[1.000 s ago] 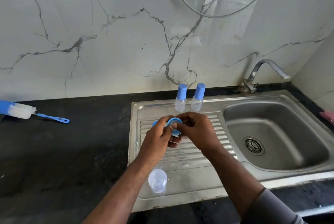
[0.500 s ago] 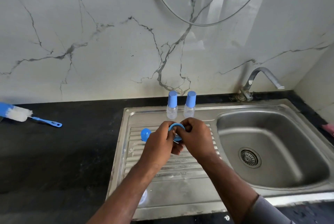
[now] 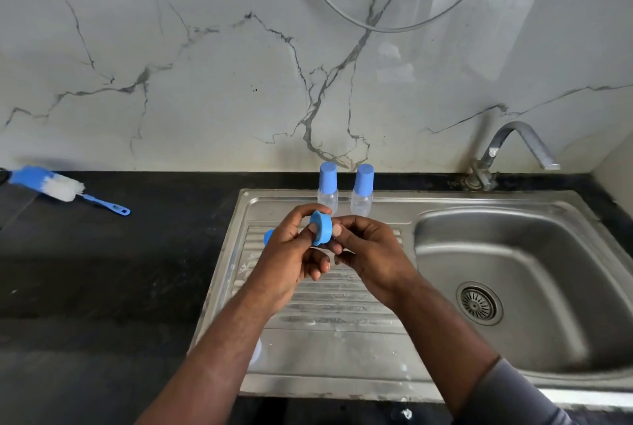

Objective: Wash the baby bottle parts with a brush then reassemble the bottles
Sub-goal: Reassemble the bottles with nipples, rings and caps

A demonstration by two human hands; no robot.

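A blue screw ring (image 3: pixel 322 228) is held up over the ribbed draining board (image 3: pixel 342 304) of the steel sink, near the middle of the view. It is pinched on its 9 o'clock side by the thumb and fingers of the left hand (image 3: pixel 291 253). On its 3 o'clock side it is pinched by the fingertips of the right hand (image 3: pixel 370 250). Both hands are curled on it, not spread wide. Whether a teat sits inside the ring cannot be told.

A capped bottle (image 3: pixel 327 190) and a second capped bottle (image 3: pixel 362 191) are stood upright at 12 o'clock from the hands. A small blue part (image 3: pixel 268 236) peeks out at 9 o'clock of the left hand. A clear part (image 3: pixel 256 351) is half hidden under the left arm at 7 o'clock. The bottle brush (image 3: pixel 65 189) is laid far off at 10 o'clock on the dark desk (image 3: pixel 102 270).

The ring looks ready to be put back on a bottle. It is best held by its outside, so the clean inside is not touched. It should be set flat on the bottle neck and turned gently, so the thread is not crossed. It may be slippery, so it is best worked low over the draining board.
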